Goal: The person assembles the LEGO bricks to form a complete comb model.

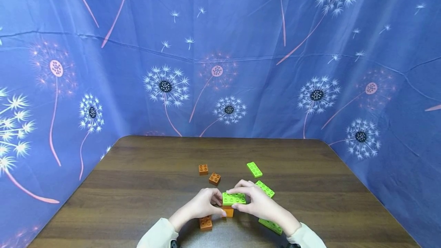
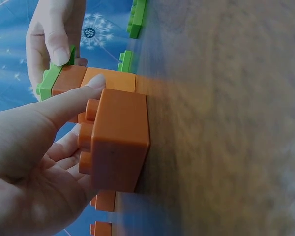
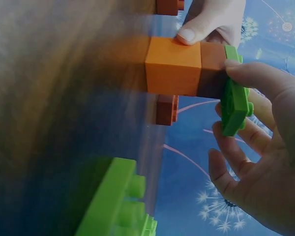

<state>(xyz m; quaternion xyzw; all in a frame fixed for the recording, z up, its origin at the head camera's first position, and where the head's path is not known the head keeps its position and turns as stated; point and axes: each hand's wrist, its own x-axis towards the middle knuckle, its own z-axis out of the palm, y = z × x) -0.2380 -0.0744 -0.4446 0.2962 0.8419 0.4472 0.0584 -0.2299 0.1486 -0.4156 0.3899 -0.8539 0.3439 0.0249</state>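
Note:
A small stack stands upright on the table in front of me. Its base is a bright orange block (image 3: 173, 73), with a darker orange brick (image 3: 212, 71) on it. On top sits a flat lime-green brick (image 1: 234, 198), which sticks out past the stack to the right. My left hand (image 1: 202, 204) holds the base block, thumb on its near side and fingers behind. My right hand (image 1: 258, 201) pinches the green brick between its thumb on the near edge and fingers on the far one. The right wrist view shows the green brick's overhanging underside.
Two orange bricks, one (image 1: 203, 169) and another (image 1: 214, 179), lie beyond the stack; more orange ones (image 1: 206, 223) are by my left wrist. Flat green bricks lie at far right (image 1: 254, 169), behind my right hand (image 1: 265, 189) and under that forearm (image 1: 270, 225). A blue dandelion-print cloth (image 1: 220, 49) hangs behind.

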